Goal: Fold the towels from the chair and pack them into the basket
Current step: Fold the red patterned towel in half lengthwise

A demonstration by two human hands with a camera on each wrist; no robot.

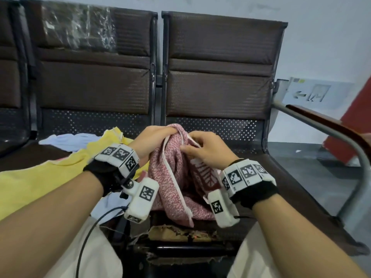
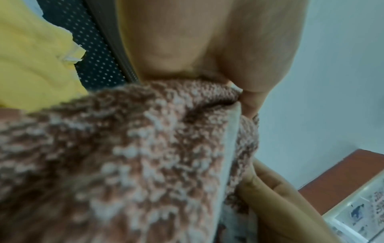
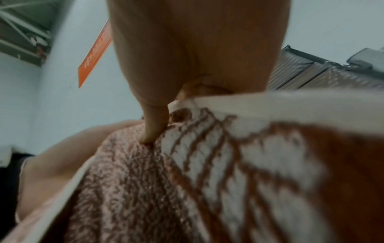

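Left hand (image 1: 154,137): just left of the right hand (image 1: 204,149), both at the top of the held towel (image 1: 176,177).
Held towel: hangs below both hands onto the seat (image 1: 281,177).
Second towel (image 1: 36,177): left of the left hand, spread on the next seat.
Third towel (image 1: 70,140): further left and behind it, partly under the second towel, as far as can be told.
Backrest (image 1: 218,65): behind both hands.
Armrest (image 1: 329,129): right of the right hand, well apart.
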